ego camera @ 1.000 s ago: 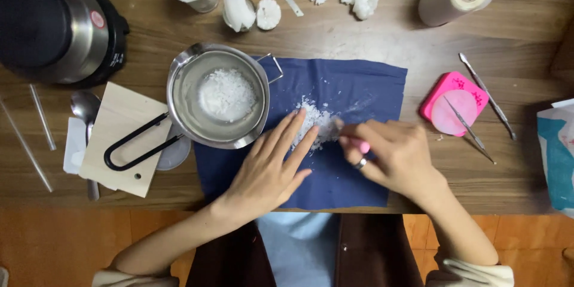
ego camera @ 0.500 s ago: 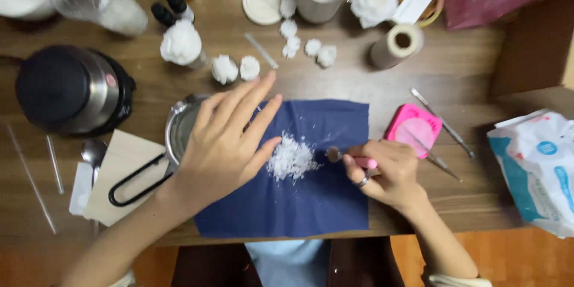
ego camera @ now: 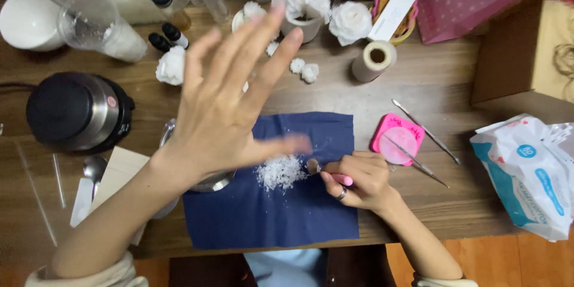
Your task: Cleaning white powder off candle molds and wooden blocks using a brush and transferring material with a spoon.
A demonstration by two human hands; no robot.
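Observation:
My left hand (ego camera: 230, 104) is raised above the table, fingers spread and blurred, holding nothing; it hides most of a small metal pot (ego camera: 206, 180). My right hand (ego camera: 357, 178) rests on a dark blue cloth (ego camera: 281, 215) and grips a small pink-handled tool (ego camera: 335, 176), its tip touching a pile of white flakes (ego camera: 280, 171) in the cloth's middle.
A black and steel kettle (ego camera: 75, 110) stands at left, a pink round mould (ego camera: 397, 139) with thin metal tools (ego camera: 426, 131) at right. A white wipes pack (ego camera: 529, 173), tape roll (ego camera: 375, 60), white wax flowers (ego camera: 350, 21), dropper bottles (ego camera: 173, 0) and a cardboard box (ego camera: 526, 54) ring the area.
My left hand rose off the cloth toward the camera and up-left. The view tilted, showing more of the table's far side. The right hand stayed at the flakes.

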